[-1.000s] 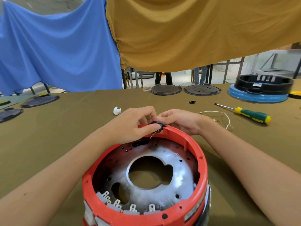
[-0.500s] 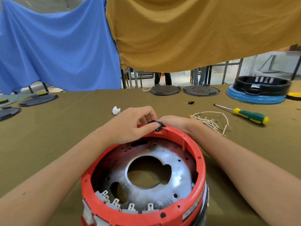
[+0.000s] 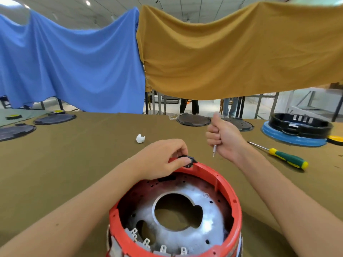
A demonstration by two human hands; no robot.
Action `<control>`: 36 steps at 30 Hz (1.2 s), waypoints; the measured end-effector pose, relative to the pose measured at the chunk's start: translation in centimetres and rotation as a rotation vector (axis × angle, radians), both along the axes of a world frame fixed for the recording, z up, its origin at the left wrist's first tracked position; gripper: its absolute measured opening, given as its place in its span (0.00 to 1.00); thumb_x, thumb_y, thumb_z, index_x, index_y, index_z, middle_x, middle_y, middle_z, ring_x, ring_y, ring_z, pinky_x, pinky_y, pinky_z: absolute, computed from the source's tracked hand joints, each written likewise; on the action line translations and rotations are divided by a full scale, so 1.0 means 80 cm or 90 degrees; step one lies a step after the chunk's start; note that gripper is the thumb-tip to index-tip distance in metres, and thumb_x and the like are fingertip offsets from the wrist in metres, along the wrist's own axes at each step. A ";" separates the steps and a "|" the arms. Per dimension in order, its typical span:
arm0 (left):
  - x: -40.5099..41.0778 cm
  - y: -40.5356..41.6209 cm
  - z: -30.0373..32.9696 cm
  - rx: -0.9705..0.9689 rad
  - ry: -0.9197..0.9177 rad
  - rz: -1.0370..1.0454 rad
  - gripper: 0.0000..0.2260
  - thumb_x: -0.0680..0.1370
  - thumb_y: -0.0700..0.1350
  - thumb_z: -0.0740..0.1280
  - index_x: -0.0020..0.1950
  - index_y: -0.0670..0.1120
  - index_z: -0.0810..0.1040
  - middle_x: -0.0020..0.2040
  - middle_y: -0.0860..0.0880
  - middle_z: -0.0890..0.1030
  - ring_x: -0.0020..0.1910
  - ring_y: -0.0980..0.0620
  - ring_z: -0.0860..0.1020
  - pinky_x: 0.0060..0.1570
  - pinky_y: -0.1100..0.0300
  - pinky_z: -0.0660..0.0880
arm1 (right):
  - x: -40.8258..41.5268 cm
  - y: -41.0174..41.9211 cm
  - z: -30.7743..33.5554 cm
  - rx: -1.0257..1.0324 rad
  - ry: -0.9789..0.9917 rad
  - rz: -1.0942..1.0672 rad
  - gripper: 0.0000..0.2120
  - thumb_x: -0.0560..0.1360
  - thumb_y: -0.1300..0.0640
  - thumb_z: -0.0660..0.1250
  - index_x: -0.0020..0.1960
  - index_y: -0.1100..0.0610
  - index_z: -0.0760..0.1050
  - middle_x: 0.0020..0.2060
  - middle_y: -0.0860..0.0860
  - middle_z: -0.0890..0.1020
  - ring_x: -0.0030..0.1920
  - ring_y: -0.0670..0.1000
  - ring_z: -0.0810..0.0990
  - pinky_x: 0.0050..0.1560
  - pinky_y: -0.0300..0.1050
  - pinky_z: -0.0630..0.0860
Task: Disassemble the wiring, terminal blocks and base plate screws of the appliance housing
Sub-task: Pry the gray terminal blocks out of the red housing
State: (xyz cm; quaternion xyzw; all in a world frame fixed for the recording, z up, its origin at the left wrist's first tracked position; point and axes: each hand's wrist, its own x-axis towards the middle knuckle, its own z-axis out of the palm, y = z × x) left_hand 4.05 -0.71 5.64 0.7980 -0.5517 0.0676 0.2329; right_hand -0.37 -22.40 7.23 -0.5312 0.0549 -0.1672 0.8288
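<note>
The round red plastic appliance housing (image 3: 174, 210) sits open-side up on the olive-brown cloth-covered table (image 3: 74, 164), nearest the person, its lower edge cut off by the frame; inside lies a silvery metal base plate (image 3: 185, 225) with a large central cut-out, and a row of small white terminal tabs (image 3: 157, 246) stands along the near inner wall. At the far rim, the left hand (image 3: 163, 160) pinches a small black clip-like part (image 3: 186, 160) between thumb and forefinger — the part sits right on the rim's edge, and what it is exactly cannot be made out. The right hand (image 3: 222, 138) is raised above and to the right of that spot, clear of the housing, its fingers curled into a fist round a thin white wire (image 3: 214, 151) whose metal-tipped end hangs below the fist; the wire's upper run is hidden in the grip, and whether it is free of the black part cannot be told. The left hand is the nearer one to the rim fitting, so any pull seems to act up and away from it. A green-and-yellow-handled screwdriver (image 3: 285, 159) lies to the right of the right forearm, well apart from the housing — its shaft pointing away and leftward; a small crumpled white scrap (image 3: 140, 139) lies beyond the left hand.
</note>
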 end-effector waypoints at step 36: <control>0.025 0.012 0.014 0.096 0.140 0.120 0.08 0.79 0.45 0.64 0.48 0.59 0.78 0.43 0.58 0.80 0.41 0.61 0.77 0.42 0.64 0.74 | -0.068 0.053 -0.004 -0.752 -0.026 -0.105 0.12 0.85 0.50 0.55 0.52 0.51 0.75 0.36 0.45 0.84 0.40 0.50 0.78 0.47 0.47 0.73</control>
